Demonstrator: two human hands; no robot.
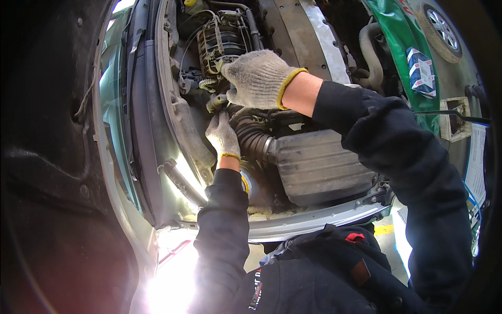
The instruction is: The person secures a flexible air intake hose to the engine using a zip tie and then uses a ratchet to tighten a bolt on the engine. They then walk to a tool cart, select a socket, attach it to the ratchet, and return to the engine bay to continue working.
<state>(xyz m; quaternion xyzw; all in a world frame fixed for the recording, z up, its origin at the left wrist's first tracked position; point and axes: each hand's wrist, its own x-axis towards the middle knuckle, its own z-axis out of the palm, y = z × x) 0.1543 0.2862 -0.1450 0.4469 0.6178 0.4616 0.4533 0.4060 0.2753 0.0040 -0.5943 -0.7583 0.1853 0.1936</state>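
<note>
I am working in an open engine bay with knit gloves on. My right hand [259, 78] is closed beside the intake assembly [218, 39], its curled fingers at a small pale metal fitting [214, 103]; what they grip is hidden. My left hand [222, 137] reaches up from below to the underside of that fitting, its fingers close together, their tips partly hidden. A ribbed black hose [250, 133] runs from beside my left hand to a large grey plastic housing [319, 162].
The raised dark hood [57, 157] fills the left, beside the windscreen [112, 141]. A green fender cover [395, 36] with a blue-and-white box [421, 73] lies at upper right. Beyond are a wheel [442, 29] and a light-coloured tray [454, 119]. Bright glare shows at lower left.
</note>
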